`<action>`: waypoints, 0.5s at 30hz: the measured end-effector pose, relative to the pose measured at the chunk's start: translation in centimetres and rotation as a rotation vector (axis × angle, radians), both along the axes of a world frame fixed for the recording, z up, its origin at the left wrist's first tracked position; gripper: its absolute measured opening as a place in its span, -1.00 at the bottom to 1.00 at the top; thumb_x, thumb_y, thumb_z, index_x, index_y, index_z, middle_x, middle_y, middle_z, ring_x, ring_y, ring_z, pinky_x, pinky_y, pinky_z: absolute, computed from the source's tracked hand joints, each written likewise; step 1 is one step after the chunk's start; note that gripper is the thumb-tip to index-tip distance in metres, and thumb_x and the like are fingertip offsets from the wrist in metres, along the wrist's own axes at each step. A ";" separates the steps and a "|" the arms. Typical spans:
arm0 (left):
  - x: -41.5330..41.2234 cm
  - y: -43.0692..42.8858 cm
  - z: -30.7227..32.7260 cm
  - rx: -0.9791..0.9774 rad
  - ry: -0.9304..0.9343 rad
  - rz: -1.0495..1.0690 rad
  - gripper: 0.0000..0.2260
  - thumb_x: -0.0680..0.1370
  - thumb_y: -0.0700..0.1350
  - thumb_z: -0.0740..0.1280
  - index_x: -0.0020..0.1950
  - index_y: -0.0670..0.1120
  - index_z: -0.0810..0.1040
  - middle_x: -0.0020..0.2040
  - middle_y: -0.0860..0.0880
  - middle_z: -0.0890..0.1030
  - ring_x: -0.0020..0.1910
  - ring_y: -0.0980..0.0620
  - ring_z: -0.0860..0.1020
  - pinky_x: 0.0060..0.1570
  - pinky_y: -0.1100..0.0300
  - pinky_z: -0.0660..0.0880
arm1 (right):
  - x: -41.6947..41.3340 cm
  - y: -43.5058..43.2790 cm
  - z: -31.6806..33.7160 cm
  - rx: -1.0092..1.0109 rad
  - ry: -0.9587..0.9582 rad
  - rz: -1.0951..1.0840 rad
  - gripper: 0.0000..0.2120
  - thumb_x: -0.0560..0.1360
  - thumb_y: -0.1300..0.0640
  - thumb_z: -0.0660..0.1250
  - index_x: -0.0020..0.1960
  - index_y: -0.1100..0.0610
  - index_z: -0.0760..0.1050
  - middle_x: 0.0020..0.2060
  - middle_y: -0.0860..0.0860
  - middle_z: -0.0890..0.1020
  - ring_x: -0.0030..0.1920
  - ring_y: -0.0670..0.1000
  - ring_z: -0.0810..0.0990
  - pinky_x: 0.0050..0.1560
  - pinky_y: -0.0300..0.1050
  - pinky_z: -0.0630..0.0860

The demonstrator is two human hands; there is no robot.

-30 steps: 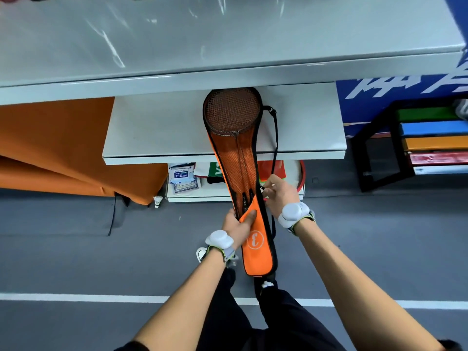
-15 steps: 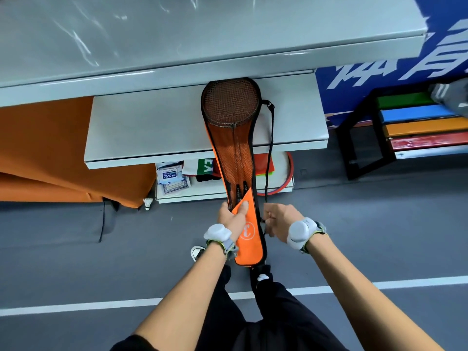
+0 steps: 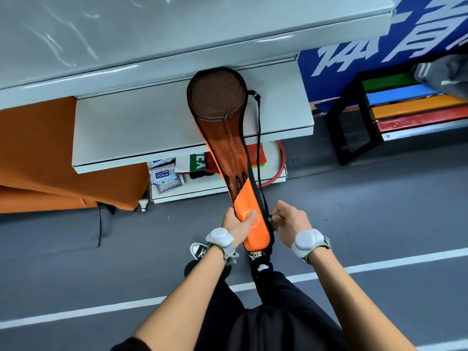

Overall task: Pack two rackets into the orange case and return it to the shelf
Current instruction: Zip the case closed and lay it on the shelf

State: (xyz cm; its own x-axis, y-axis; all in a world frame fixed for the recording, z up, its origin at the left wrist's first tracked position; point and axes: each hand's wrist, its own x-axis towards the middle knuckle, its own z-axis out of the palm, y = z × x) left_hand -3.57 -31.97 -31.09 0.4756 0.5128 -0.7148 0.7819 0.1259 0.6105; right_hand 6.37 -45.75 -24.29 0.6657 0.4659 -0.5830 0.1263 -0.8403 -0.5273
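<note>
The orange case (image 3: 253, 231) with black trim and a mesh front lies lengthwise, its round head end resting on the grey shelf (image 3: 141, 122) and its narrow end held over the floor. Racket heads (image 3: 217, 97) and two dark shafts show through the mesh. My left hand (image 3: 239, 222) grips the solid orange lower end, thumb across the round logo. My right hand (image 3: 288, 220) pinches a small black piece at the case's right edge, near the bottom of the black cord (image 3: 258, 138).
A wider grey shelf top (image 3: 177, 29) overhangs above. A lower shelf (image 3: 217, 186) holds packets and a red hoop. Orange mats (image 3: 38, 153) lie left, a shuttlecock (image 3: 143, 203) on the floor, a colourful black-framed bench (image 3: 405, 110) right. My shoes stand below the case.
My right hand has slid down the case's right edge from the mid section to near the bottom. My left hand keeps its grip on the lower end. The view has shifted slightly.
</note>
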 end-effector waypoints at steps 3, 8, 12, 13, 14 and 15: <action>1.0 -0.8 -0.3 -0.035 0.053 0.038 -0.58 0.44 0.15 0.44 0.11 -0.11 0.47 0.00 0.03 0.62 0.00 -0.04 0.58 0.01 0.14 0.47 | 0.4 -1.8 0.2 -0.165 0.128 0.129 -0.87 0.52 0.26 0.34 0.00 0.06 0.49 0.04 0.16 0.67 -0.13 0.10 0.52 0.01 -0.12 0.49; 3.2 -2.0 -0.4 -0.011 0.166 -0.012 -0.56 0.40 0.24 0.41 -0.01 -0.07 0.40 -0.12 0.01 0.55 -0.09 -0.08 0.53 -0.03 0.11 0.45 | -0.4 -4.8 0.5 -0.249 0.316 0.106 -0.84 0.46 0.25 0.39 -0.04 0.06 0.49 0.03 0.10 0.73 0.12 0.13 0.69 0.17 -0.02 0.61; 4.5 -2.9 0.4 0.015 0.234 -0.106 -0.37 0.32 0.38 0.30 0.07 -0.10 0.32 0.02 -0.08 0.54 0.02 -0.16 0.54 0.17 -0.01 0.50 | -0.6 -5.9 -0.2 -0.228 0.422 0.061 -0.88 0.39 0.19 0.43 -0.11 0.06 0.54 -0.14 0.00 0.77 -0.01 0.05 0.75 0.11 0.03 0.66; 4.5 -2.9 0.6 0.019 0.241 -0.113 -0.35 0.28 0.40 0.28 0.07 -0.10 0.33 0.03 -0.09 0.55 0.03 -0.17 0.55 0.18 -0.03 0.50 | -0.6 -6.0 -0.6 -0.203 0.443 0.028 -0.89 0.38 0.18 0.44 -0.13 0.07 0.55 -0.18 0.00 0.77 -0.05 0.05 0.76 0.09 0.04 0.66; 4.5 -2.9 0.6 0.020 0.244 -0.113 -0.32 0.26 0.42 0.27 0.08 -0.11 0.36 0.03 -0.08 0.57 0.03 -0.17 0.56 0.17 -0.04 0.51 | -0.6 -6.1 -1.0 -0.184 0.457 0.003 -0.91 0.36 0.18 0.44 -0.15 0.07 0.56 -0.20 0.01 0.77 -0.07 0.05 0.76 0.09 0.06 0.67; 4.3 -2.7 0.6 0.020 0.241 -0.113 -0.29 0.24 0.43 0.27 0.10 -0.12 0.39 0.00 -0.08 0.58 0.00 -0.16 0.58 0.14 -0.03 0.53 | -0.5 -6.1 -1.5 -0.175 0.459 0.004 -0.92 0.36 0.17 0.44 -0.16 0.08 0.57 -0.19 0.02 0.77 -0.08 0.07 0.76 0.09 0.06 0.67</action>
State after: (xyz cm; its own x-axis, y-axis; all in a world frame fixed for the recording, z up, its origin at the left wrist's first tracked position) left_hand 0.77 -34.66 -30.49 0.3484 0.4808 -0.8047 0.9133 0.0192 0.4069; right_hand 5.85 -51.86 -25.77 0.3199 0.3368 -0.8856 -0.0833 -0.9211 -0.3804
